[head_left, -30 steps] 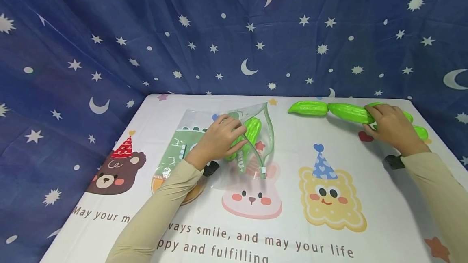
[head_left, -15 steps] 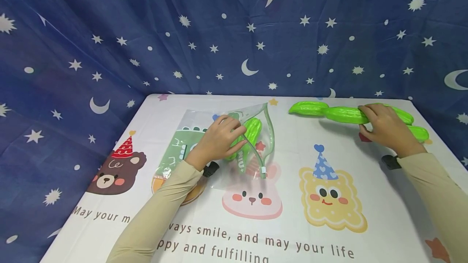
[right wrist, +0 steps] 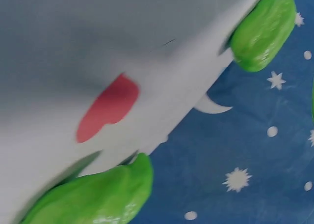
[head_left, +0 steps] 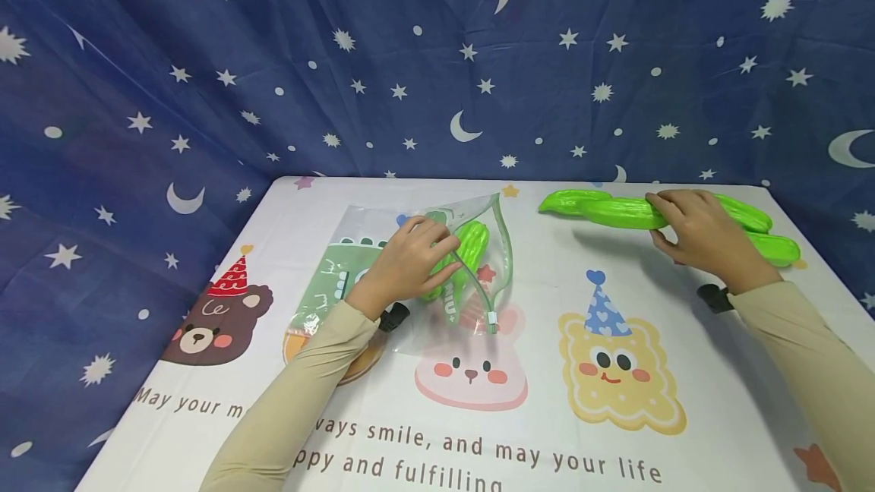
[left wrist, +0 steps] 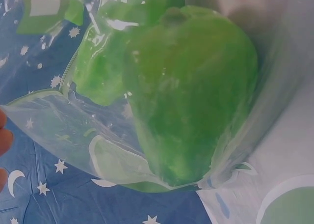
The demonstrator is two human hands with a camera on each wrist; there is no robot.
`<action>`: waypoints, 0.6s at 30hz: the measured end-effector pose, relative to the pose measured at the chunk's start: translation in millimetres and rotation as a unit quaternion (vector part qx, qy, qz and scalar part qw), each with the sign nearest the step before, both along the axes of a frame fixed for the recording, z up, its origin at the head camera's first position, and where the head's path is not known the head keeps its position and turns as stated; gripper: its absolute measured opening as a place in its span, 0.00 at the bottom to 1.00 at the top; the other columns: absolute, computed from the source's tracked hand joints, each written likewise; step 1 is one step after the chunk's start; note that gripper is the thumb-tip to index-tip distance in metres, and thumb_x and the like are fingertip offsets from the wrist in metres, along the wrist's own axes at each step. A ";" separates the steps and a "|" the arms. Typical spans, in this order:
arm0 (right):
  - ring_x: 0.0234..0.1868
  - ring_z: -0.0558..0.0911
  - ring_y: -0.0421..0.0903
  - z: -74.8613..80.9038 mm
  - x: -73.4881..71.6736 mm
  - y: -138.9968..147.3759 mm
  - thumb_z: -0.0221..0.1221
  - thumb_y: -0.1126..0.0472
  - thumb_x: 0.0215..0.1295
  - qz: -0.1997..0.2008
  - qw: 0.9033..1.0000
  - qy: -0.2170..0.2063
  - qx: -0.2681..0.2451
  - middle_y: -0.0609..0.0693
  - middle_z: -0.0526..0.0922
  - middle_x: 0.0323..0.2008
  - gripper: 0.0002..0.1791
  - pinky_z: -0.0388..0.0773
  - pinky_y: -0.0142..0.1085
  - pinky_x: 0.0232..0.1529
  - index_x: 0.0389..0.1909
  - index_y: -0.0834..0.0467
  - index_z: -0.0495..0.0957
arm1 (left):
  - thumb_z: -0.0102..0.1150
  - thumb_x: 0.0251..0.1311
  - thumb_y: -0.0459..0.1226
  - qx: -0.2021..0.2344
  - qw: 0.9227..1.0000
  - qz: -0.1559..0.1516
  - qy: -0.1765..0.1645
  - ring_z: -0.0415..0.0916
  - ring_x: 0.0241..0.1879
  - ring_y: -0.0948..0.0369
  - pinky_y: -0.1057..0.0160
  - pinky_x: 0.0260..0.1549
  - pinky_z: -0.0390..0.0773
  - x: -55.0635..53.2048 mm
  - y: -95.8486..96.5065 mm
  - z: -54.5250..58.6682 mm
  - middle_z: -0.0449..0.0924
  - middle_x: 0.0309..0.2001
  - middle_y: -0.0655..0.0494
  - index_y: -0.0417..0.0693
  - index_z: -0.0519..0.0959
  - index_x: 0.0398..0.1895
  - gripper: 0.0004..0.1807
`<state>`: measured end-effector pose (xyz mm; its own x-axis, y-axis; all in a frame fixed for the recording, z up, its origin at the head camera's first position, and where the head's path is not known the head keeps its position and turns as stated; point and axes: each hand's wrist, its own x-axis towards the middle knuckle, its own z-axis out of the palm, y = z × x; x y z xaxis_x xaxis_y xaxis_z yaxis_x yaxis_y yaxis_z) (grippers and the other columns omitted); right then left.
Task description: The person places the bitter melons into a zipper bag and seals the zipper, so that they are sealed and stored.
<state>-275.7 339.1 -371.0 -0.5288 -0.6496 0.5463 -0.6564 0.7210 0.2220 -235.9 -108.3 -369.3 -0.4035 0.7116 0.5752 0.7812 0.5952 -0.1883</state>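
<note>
The left hand [head_left: 413, 257] pinched the rim of a clear zip bag [head_left: 504, 238] between its fingers and thumb, and the bag spread out beneath and around it. Just to the right of that hand the bag's mouth gaped, edged with a green strip, a white slider [head_left: 493, 318] sitting low on the strip, nearer the person than the fingers. A bagged gourd [head_left: 473, 245], bright green and ridged, lay inside, just beside the fingertips and leaning; the left wrist view showed at least two green shapes behind the film, one large and close. Well to the right, the right hand [head_left: 704, 234] gripped the near end of a held gourd [head_left: 618, 213], fingers over the top and thumb below, so that it pointed leftward from the hand with a shadow on the cloth underneath. Past its tip, farther left of the right hand, a far gourd [head_left: 563, 201] was partly covered by it. On the other side of the same hand, an upper gourd [head_left: 745, 213] and a lower gourd [head_left: 775, 249] lay close together, both partly hidden by the hand. Below the left hand, a white tablecloth [head_left: 547, 287] showed a pink rabbit print; beyond both hands hung a blue curtain [head_left: 437, 59] with moons and stars.
</note>
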 end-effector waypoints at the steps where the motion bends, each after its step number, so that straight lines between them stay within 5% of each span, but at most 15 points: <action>1: 0.41 0.76 0.63 0.9 0.1 -2.5 0.43 0.48 0.62 0.005 1.000 0.003 0.000 0.67 0.77 0.39 0.31 0.72 0.59 0.46 0.50 0.72 0.72 | 0.58 0.58 0.45 0.000 1.000 -0.001 0.000 0.75 0.37 0.57 0.55 0.53 0.72 0.2 0.0 0.1 0.76 0.32 0.55 0.49 0.76 0.35 0.10; 5: 0.40 0.76 0.62 5.6 1.7 -13.7 0.33 0.43 0.67 0.032 0.999 0.017 -0.003 0.66 0.78 0.38 0.36 0.72 0.57 0.44 0.51 0.71 0.73 | 0.58 0.58 0.45 0.002 1.000 -0.003 0.001 0.75 0.38 0.57 0.55 0.53 0.72 1.0 0.1 0.9 0.76 0.32 0.55 0.49 0.76 0.35 0.10; 18: 0.39 0.78 0.58 20.4 11.3 -54.6 0.37 0.48 0.69 0.104 0.994 0.045 0.008 0.62 0.79 0.39 0.28 0.74 0.53 0.43 0.46 0.68 0.74 | 0.58 0.58 0.45 0.004 1.000 -0.009 0.008 0.75 0.37 0.56 0.56 0.52 0.72 -0.8 1.4 -0.8 0.75 0.31 0.55 0.48 0.75 0.34 0.10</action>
